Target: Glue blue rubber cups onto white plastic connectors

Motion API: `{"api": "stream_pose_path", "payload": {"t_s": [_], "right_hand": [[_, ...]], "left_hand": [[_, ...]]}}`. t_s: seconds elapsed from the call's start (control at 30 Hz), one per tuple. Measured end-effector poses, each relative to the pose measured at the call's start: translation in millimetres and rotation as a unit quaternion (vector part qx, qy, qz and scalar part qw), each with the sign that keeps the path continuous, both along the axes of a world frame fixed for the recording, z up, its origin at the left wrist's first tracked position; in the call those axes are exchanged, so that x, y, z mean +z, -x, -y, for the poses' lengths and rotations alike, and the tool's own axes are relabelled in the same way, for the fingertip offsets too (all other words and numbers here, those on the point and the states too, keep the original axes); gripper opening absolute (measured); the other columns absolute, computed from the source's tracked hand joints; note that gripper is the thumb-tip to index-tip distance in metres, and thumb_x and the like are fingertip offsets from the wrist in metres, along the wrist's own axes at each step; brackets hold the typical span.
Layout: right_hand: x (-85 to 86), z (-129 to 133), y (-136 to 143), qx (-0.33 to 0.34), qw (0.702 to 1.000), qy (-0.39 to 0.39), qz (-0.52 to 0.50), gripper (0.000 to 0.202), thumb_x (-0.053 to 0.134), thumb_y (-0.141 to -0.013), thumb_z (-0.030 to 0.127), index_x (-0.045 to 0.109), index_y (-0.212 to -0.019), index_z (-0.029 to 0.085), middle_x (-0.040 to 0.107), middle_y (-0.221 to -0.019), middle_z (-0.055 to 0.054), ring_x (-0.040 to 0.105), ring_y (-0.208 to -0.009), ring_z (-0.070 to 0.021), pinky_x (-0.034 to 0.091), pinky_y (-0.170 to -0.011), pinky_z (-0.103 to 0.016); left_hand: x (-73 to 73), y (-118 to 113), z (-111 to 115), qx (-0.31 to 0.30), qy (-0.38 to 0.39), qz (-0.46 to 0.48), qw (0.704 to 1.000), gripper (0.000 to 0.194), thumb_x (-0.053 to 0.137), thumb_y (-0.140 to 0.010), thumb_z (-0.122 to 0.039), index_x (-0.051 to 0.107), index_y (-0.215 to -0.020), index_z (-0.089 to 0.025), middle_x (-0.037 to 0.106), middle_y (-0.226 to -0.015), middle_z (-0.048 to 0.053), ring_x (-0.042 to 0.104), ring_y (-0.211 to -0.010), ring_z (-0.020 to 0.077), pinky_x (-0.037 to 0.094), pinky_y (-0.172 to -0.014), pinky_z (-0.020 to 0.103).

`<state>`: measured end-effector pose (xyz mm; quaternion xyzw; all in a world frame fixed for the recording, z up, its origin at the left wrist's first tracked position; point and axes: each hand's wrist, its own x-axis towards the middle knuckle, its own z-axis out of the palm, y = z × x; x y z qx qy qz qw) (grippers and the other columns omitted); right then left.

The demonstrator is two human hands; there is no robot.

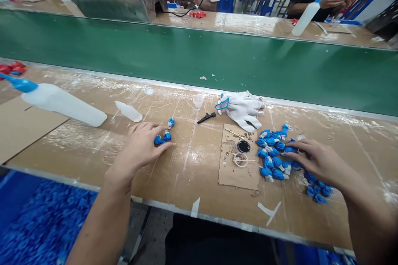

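Note:
My left hand (pixel 143 143) rests on the table, thumb and fingers apart around two small blue pieces (pixel 167 136). Another blue-and-white piece (pixel 171 123) stands just beyond its fingertips. On the right, my right hand (pixel 315 157) has thumb and forefinger closed on a small blue piece (pixel 291 150), at the edge of a group of rows of similar blue-and-white pieces (pixel 273 161). More blue pieces (pixel 319 190) lie below that hand. A cardboard sheet (pixel 228 172) to the left of the group carries a small cup of dark liquid (pixel 243 146), a clear cup (pixel 240 160) and a thin stick (pixel 234 133).
White gloves (pixel 244 109) and a black tool (pixel 206 118) lie mid-table. Squeeze bottles, one large (pixel 66 103) and one small (pixel 129 112), lie at left. Beyond runs a green belt (pixel 174 56); co-workers sit across it. A bin of blue parts (pixel 46 219) stands below left.

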<state>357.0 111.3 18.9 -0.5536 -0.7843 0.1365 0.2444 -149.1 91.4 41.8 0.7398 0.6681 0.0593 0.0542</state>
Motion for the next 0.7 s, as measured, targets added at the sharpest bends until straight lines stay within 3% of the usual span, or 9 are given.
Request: {"api": "stream_pose_path", "payload": {"t_s": [0.1, 0.2, 0.3, 0.4, 0.47, 0.57, 0.63, 0.7], "right_hand": [[10.5, -1, -6, 0.049, 0.996, 0.041, 0.054, 0.046, 0.069, -0.085, 0.067, 0.081, -0.104, 0.027, 0.075, -0.077, -0.007, 0.067, -0.059, -0.0209, 0.047, -0.052, -0.034], [23.3, 16, 2, -0.04, 0.998, -0.02, 0.038, 0.036, 0.076, -0.087, 0.055, 0.078, -0.11, 0.027, 0.073, -0.075, -0.008, 0.063, -0.055, -0.0185, 0.045, -0.05, -0.033], [31.2, 40, 36, -0.09, 0.992, -0.08, -0.036, 0.02, 0.07, -0.094, 0.043, 0.076, -0.106, 0.028, 0.073, -0.083, -0.007, 0.065, -0.062, -0.0172, 0.049, -0.055, -0.031], [28.1, 55, 81, -0.02, 0.996, -0.03, -0.078, 0.016, 0.067, -0.096, 0.036, 0.074, -0.107, 0.026, 0.074, -0.101, -0.007, 0.072, -0.092, -0.0228, 0.057, -0.077, -0.035], [22.4, 56, 105, 0.017, 0.997, 0.004, -0.075, 0.017, 0.068, -0.096, 0.032, 0.073, -0.11, 0.025, 0.074, -0.106, -0.008, 0.072, -0.1, -0.0242, 0.058, -0.082, -0.037], [15.0, 51, 121, 0.051, 0.995, 0.04, -0.072, 0.012, 0.066, -0.097, 0.026, 0.074, -0.106, 0.024, 0.077, -0.101, -0.006, 0.073, -0.092, -0.0219, 0.058, -0.077, -0.035], [12.4, 49, 125, 0.066, 0.994, 0.041, -0.078, 0.012, 0.064, -0.097, 0.02, 0.075, -0.098, 0.024, 0.077, -0.093, -0.004, 0.074, -0.084, -0.0198, 0.058, -0.072, -0.032], [11.0, 50, 130, 0.071, 0.993, 0.027, -0.095, 0.014, 0.063, -0.096, 0.018, 0.075, -0.093, 0.024, 0.078, -0.088, -0.003, 0.074, -0.08, -0.0188, 0.057, -0.07, -0.031]], "left_hand": [[-12.1, -17, -14, 0.038, -0.039, 0.024, 0.998, 0.038, 0.064, -0.09, -0.05, 0.071, -0.114, -0.021, 0.077, -0.107, 0.015, 0.068, -0.111, 0.0396, 0.046, -0.101, 0.055], [-19.0, -25, -31, 0.061, -0.056, 0.014, 0.996, 0.031, 0.06, -0.093, -0.041, 0.069, -0.113, -0.02, 0.078, -0.102, 0.015, 0.069, -0.108, 0.0398, 0.047, -0.097, 0.053], [-18.1, -29, -40, 0.047, -0.043, -0.006, 0.998, 0.02, 0.059, -0.091, -0.027, 0.072, -0.104, -0.021, 0.078, -0.096, 0.014, 0.07, -0.104, 0.0394, 0.047, -0.097, 0.056], [-10.1, -39, -29, 0.043, -0.103, 0.124, 0.986, 0.019, 0.061, -0.091, -0.024, 0.076, -0.102, -0.021, 0.073, -0.098, 0.01, 0.071, -0.096, 0.0324, 0.054, -0.094, 0.052], [-4.7, -52, -10, 0.052, -0.158, 0.288, 0.943, 0.017, 0.07, -0.089, -0.026, 0.077, -0.103, -0.023, 0.068, -0.104, 0.006, 0.071, -0.083, 0.0218, 0.06, -0.081, 0.04], [-4.7, -74, 25, 0.036, -0.136, 0.514, 0.846, 0.02, 0.08, -0.082, -0.019, 0.08, -0.101, -0.025, 0.064, -0.106, 0.002, 0.067, -0.071, 0.0101, 0.061, -0.064, 0.024], [-10.9, -90, 44, 0.017, -0.087, 0.597, 0.797, 0.023, 0.081, -0.082, -0.015, 0.081, -0.102, -0.026, 0.068, -0.11, 0.004, 0.071, -0.08, 0.0114, 0.063, -0.068, 0.021], [-19.1, -104, 57, 0.011, -0.047, 0.637, 0.769, 0.019, 0.078, -0.086, -0.015, 0.082, -0.102, -0.025, 0.072, -0.11, 0.006, 0.075, -0.088, 0.0145, 0.065, -0.073, 0.022]]}}
